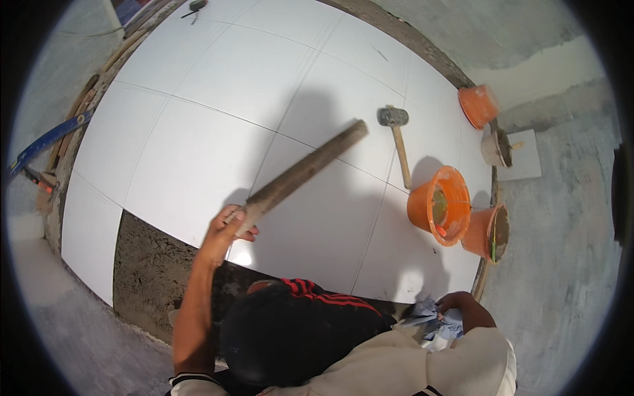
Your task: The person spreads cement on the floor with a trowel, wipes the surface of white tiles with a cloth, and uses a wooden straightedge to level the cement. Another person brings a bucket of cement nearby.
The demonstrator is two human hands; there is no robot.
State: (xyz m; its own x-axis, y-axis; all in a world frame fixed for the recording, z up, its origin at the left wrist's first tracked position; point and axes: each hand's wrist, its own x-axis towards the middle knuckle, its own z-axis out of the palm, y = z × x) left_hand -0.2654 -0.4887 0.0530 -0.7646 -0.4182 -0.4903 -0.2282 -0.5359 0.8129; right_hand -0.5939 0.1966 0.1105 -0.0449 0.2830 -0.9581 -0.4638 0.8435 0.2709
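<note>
Gripping wooden stick [304,170] in left hand [228,228], right hand [459,305] seemingly on rag [432,320]

Cream short-sleeved shirt with dark-trimmed sleeve cuffs, black trousers with red side stripes, bare forearms

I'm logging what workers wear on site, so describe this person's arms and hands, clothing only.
Both hands are bare: no gloves, rings or watch show. The left hand ends a forearm left uncovered up to a short sleeve, pale with a dark stripe at its edge. The right hand comes out of a wide cream sleeve that covers the arm nearly to the wrist.
</note>
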